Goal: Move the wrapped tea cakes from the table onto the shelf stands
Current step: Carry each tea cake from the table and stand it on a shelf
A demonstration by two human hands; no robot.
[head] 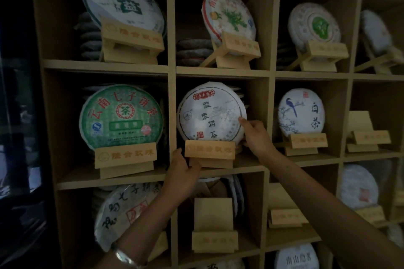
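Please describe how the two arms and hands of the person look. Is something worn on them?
Both forearms are bare, with no sleeves in view. The left hand has a shiny silver-coloured bangle at its wrist. The right hand shows no ring, watch or glove.

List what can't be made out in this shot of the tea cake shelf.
- Head view: the table is out of frame, so any cakes left on it are unseen.
- Stacked cakes behind the top-middle display are dark and partly hidden by its stand.
- The far-right cake is blurred; its label is unreadable.
- The left hand covers the white cake's stand base.
- The right hand hides that cake's lower right edge.
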